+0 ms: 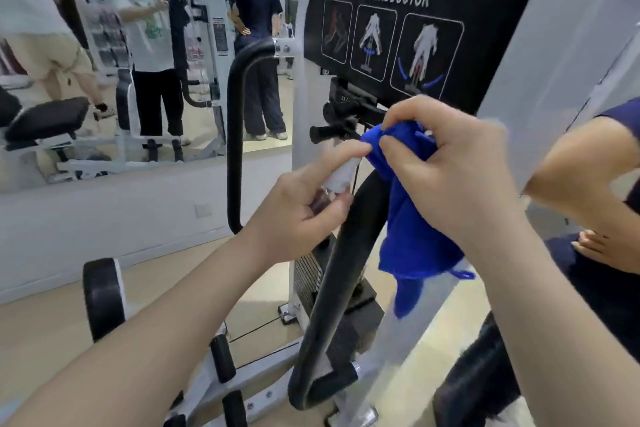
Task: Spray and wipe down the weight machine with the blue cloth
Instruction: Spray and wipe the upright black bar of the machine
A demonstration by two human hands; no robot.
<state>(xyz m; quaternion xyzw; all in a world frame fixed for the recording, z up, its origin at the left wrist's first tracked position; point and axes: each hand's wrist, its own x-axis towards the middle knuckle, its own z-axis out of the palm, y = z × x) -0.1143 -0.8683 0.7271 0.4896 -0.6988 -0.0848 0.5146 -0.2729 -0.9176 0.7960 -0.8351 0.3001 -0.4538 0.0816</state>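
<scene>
Left hand [301, 204]: fingers curled round small spray bottle [337, 180], index finger extended over its white top. Right hand [446, 166]: thumb and fingers pinching bunched top of blue cloth [412, 218], rest hanging against black curved bar [346, 253]. Weight machine [519, 87]: white frame, black "HIP ABDUCTOR/ADDUCTOR" placard [391, 31] behind both hands. Wall mirror [114, 55] at left.

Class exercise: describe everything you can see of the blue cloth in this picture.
The cloth is bright blue, soft and towel-like, bunched rather than folded. The right hand pinches its top; the left hand's fingertip touches that top edge. The rest hangs down beside the machine's black curved bar, with a small loop at one lower corner.
</scene>
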